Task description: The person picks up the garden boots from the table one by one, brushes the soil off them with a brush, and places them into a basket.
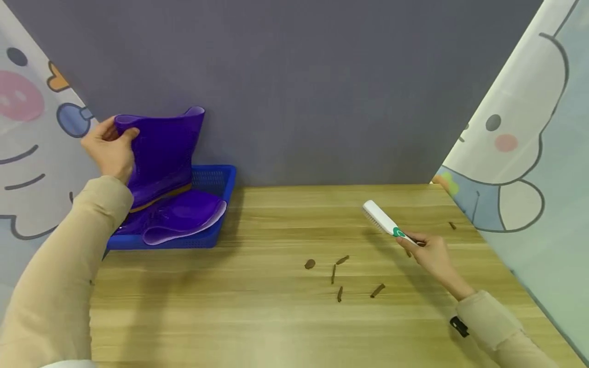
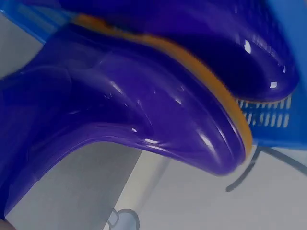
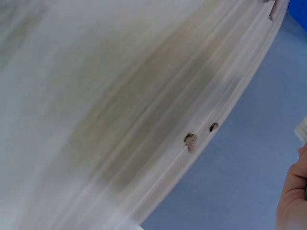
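Note:
My left hand (image 1: pixel 110 151) grips the top edge of a shiny purple rain boot (image 1: pixel 163 148), its shaft upright above the blue basket (image 1: pixel 228 186). A second purple boot (image 1: pixel 188 212) lies on its side in the basket, its opening over the front rim. The left wrist view shows the held boot's (image 2: pixel 144 100) toe and orange-brown sole edge against the other boot. At the right, my right hand (image 1: pixel 432 255) holds a white scrub brush (image 1: pixel 381 217) by its handle, above the table. In the right wrist view, only part of that hand (image 3: pixel 293 196) and the brush tip show.
Several brown bits, among them a round one (image 1: pixel 310 263) and a stick-like one (image 1: pixel 377 291), lie scattered on the wooden table (image 1: pixel 257 317). A small black object (image 1: pixel 459 326) is beside the right sleeve. A grey panel (image 1: pixel 313 92) stands behind, with cartoon-printed sheets at both sides.

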`<state>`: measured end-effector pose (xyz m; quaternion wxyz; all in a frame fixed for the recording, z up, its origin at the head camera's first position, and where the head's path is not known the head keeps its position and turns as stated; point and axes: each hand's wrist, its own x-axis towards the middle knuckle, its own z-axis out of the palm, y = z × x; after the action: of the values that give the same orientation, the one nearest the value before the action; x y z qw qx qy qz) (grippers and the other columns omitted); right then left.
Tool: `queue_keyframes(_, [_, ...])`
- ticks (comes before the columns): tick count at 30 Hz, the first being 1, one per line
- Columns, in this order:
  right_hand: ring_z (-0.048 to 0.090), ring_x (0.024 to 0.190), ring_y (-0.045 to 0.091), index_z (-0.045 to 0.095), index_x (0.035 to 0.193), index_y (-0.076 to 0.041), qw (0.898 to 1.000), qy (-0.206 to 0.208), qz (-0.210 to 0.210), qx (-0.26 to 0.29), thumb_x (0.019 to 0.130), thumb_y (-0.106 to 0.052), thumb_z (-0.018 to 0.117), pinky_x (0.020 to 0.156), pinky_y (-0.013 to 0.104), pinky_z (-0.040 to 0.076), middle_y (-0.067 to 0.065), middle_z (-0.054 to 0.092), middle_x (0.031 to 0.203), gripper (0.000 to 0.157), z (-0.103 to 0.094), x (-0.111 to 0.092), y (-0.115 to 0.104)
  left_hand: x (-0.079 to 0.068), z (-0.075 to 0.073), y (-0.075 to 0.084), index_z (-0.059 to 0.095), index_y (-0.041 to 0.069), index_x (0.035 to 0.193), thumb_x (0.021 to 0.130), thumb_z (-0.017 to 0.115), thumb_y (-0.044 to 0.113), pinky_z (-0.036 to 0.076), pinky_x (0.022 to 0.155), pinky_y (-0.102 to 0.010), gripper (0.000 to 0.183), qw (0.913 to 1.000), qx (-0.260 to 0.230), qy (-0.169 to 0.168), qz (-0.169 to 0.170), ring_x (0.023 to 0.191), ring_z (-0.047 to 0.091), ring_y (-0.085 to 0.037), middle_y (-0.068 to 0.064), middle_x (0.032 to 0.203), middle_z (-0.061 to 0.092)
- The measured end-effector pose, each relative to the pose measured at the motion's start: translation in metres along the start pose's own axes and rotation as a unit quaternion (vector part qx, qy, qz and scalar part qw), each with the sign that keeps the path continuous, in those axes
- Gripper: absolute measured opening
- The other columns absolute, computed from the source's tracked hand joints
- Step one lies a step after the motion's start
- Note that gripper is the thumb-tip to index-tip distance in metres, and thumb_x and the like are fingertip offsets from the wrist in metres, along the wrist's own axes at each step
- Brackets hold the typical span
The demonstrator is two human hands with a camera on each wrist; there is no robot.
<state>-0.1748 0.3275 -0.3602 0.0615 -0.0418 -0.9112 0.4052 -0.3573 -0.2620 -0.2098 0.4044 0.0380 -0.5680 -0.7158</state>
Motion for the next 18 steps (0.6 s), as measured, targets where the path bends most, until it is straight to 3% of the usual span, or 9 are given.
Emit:
queue_keyframes(6, [0.035, 0.042, 0.004, 0.054, 0.123, -0.001, 1.0, -0.018, 0.007, 0.019, 0.086, -0.043, 0.057, 0.036, 0.022, 0.032, 0.004, 0.055, 0.059, 0.056, 0.007, 0.004, -0.001, -0.007, -0.012, -0.001, 0.07, 0.012, 0.088, 0.065, 0.071, -0.012, 0.046, 0.071, -0.012, 0.033, 0.999, 0.026, -0.018, -0.031, 0.072, 0.058, -0.003, 0.009, 0.074, 0.065])
queue_keyframes(11, [0.032, 0.042, 0.004, 0.055, 0.122, 0.0, 0.999, -0.025, 0.007, 0.024, 0.086, -0.041, 0.059, 0.037, 0.02, 0.031, 0.008, 0.053, 0.061, 0.054, 0.016, 0.003, 0.001, -0.016, -0.02, 0.001, 0.069, 0.013, 0.091, 0.065, 0.071, -0.012, 0.047, 0.066, -0.008, 0.035, 0.9936, 0.062, -0.088, -0.037, 0.071, 0.06, -0.002, 0.011, 0.073, 0.066])
queue_keyframes(14, [0.03, 0.041, 0.004, 0.056, 0.121, 0.001, 0.999, -0.025, 0.005, 0.031, 0.086, -0.039, 0.059, 0.037, 0.02, 0.03, 0.009, 0.052, 0.061, 0.053, 0.019, -0.001, 0.003, -0.022, -0.024, -0.002, 0.069, 0.014, 0.099, 0.067, 0.072, -0.007, 0.046, 0.066, -0.005, 0.038, 0.9799, 0.13, -0.151, -0.019, 0.072, 0.06, 0.003, 0.016, 0.075, 0.065])
queue_keyframes(18, [0.03, 0.042, 0.004, 0.057, 0.12, 0.001, 0.999, -0.02, 0.013, 0.038, 0.086, -0.038, 0.059, 0.037, 0.02, 0.031, 0.005, 0.05, 0.058, 0.052, 0.021, -0.006, 0.003, -0.03, -0.029, -0.006, 0.065, 0.014, 0.112, 0.071, 0.073, 0.001, 0.044, 0.074, -0.003, 0.044, 0.9489, 0.221, -0.224, 0.017, 0.081, 0.058, 0.009, 0.024, 0.083, 0.062])
